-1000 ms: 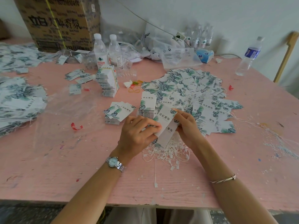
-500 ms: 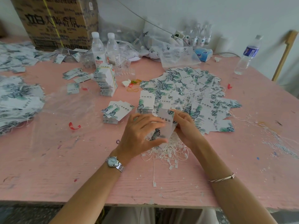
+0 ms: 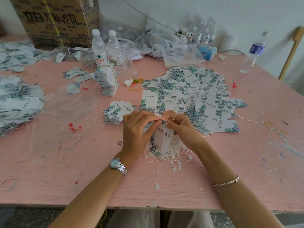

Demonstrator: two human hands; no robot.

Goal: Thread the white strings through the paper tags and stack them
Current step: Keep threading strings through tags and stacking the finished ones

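Two white paper tags (image 3: 162,138) with green leaf print hang upright between my hands over a tangle of white strings (image 3: 171,155). My left hand (image 3: 137,129) pinches the tags' top edge from the left, and my right hand (image 3: 180,127) pinches the same top corner from the right. Whether a string runs through the hole is hidden by the fingertips. A small pile of tags (image 3: 118,111) lies just left of my hands. A neat stack of tags (image 3: 148,102) stands behind them. A wide heap of loose tags (image 3: 194,92) spreads to the right.
The pink table (image 3: 82,170) also carries a tall banded tag stack (image 3: 107,81), two water bottles (image 3: 98,46), a cardboard box (image 3: 54,22), clear plastic bags (image 3: 172,45), another bottle (image 3: 253,53) at the right, and more tag heaps (image 3: 18,99) on the left.
The tags were tilted and low a second ago; both hands have raised them upright, and the fingertips have come together at their top edge.
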